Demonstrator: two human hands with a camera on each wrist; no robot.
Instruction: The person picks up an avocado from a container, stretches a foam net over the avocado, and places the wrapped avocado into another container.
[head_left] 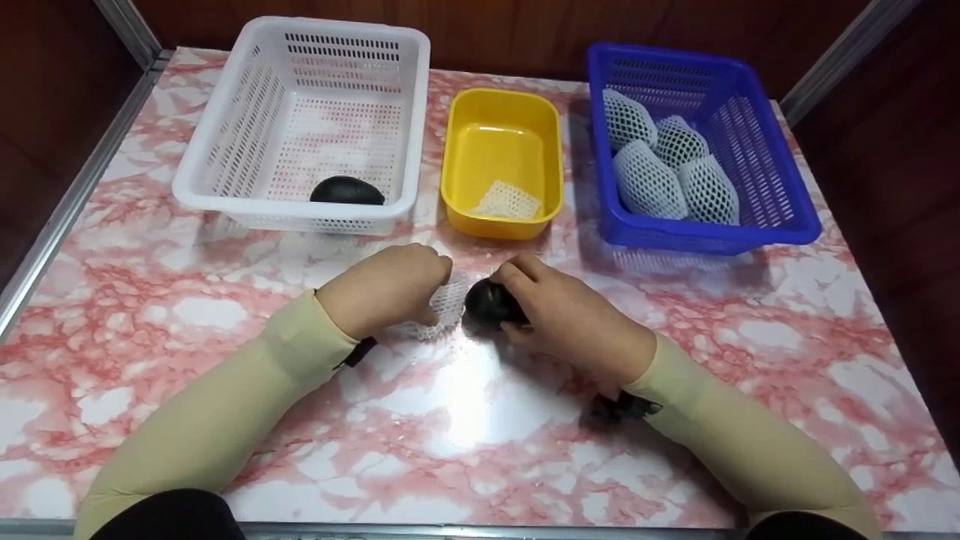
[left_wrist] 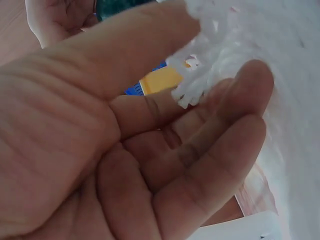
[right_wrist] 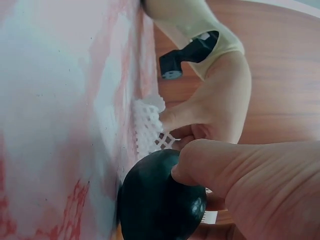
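Note:
My left hand (head_left: pixel 390 289) pinches a white foam net sleeve (head_left: pixel 448 300) between thumb and fingers, low over the table. In the left wrist view the white mesh (left_wrist: pixel 225 40) spreads past the fingertips. My right hand (head_left: pixel 559 311) grips a dark green, smooth oval fruit (head_left: pixel 491 304), thumb on one side and fingers on the other. The fruit (right_wrist: pixel 157 197) is bare and glossy in the right wrist view, right beside the net's open end. A similar dark fruit (head_left: pixel 347 191) lies in the white basket (head_left: pixel 191 201) at the back left.
A yellow tub (head_left: pixel 502 229) stands at the back middle with a flattened foam net (head_left: pixel 508 201) in it. To its right is a blue basket (head_left: pixel 712 241) holding several net-wrapped fruits (head_left: pixel 649 180). Dark wooden panels (head_left: pixel 510 34) border the marbled table (head_left: pixel 225 420).

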